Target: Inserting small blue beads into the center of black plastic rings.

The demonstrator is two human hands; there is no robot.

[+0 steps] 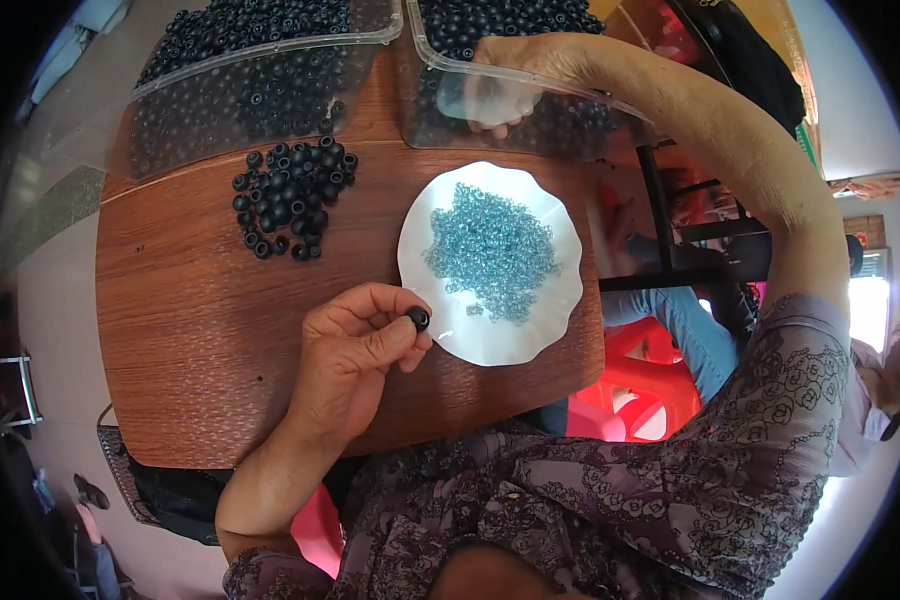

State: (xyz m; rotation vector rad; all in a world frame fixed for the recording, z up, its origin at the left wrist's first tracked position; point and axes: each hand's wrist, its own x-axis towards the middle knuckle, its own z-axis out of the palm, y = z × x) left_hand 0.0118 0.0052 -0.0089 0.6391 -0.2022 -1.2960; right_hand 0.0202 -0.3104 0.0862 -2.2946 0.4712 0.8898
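Note:
My left hand (355, 340) is closed in a pinch over the table, with one round black bead (418, 318) between thumb and fingertips. The bead's hole faces up, beside the rim of a white scalloped plate (553, 335). A heap of small clear blue-green beads (495, 250) lies on that plate. At the far side, my right hand (505, 95) reaches over the rim into a clear plastic tub (425, 125) of black beads. Its fingers show dimly through the wall, curled together; anything inside them is hidden. Loose black beads (292, 200) lie heaped on the table left of the plate.
Another clear tub (270, 50) of black beads stands at the far left. The brown wooden table (190, 350) has rounded corners. Red plastic stools (650, 385) and a person's jeans-clad leg (692, 335) are beyond the table's right edge.

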